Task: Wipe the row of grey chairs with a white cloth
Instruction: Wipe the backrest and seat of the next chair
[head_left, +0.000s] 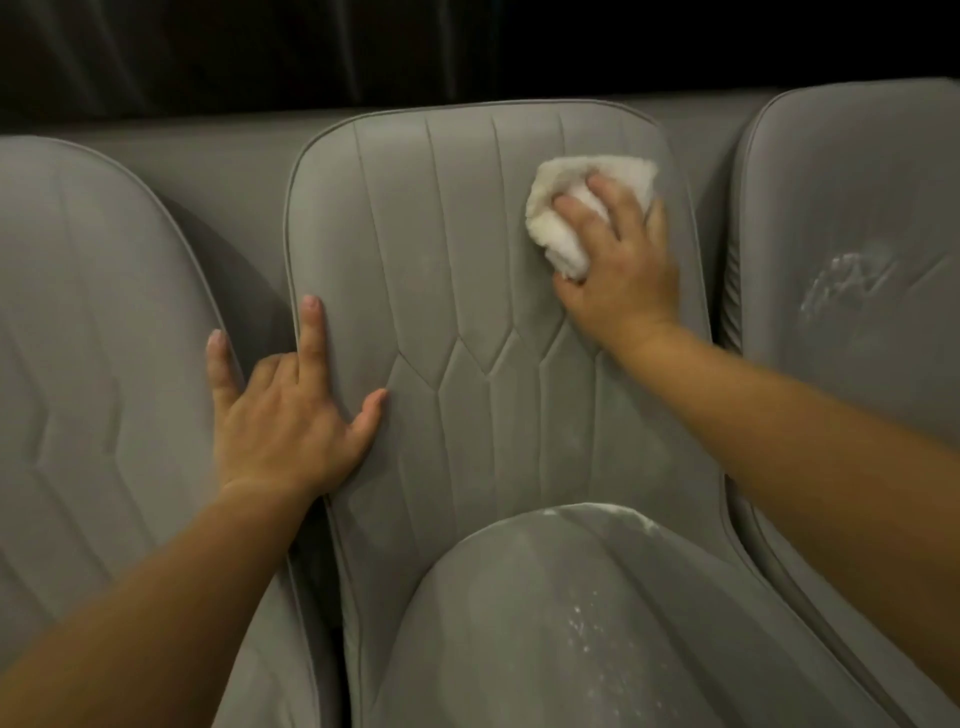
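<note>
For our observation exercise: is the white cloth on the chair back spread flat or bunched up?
Bunched up: the white cloth bulges as a thick, rumpled wad under the right hand.

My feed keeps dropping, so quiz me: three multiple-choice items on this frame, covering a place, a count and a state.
1. Where on the middle chair is the cloth? A) back, upper right B) seat C) back, lower left
2. How many chairs show? A) one B) three C) five
3. The left hand is: A) holding the cloth B) in the air C) on the middle chair's left edge
Key: 1A, the right hand presses it there; 2B, a left chair and a right chair flank it; 3C, index and thumb lie on the back.
</note>
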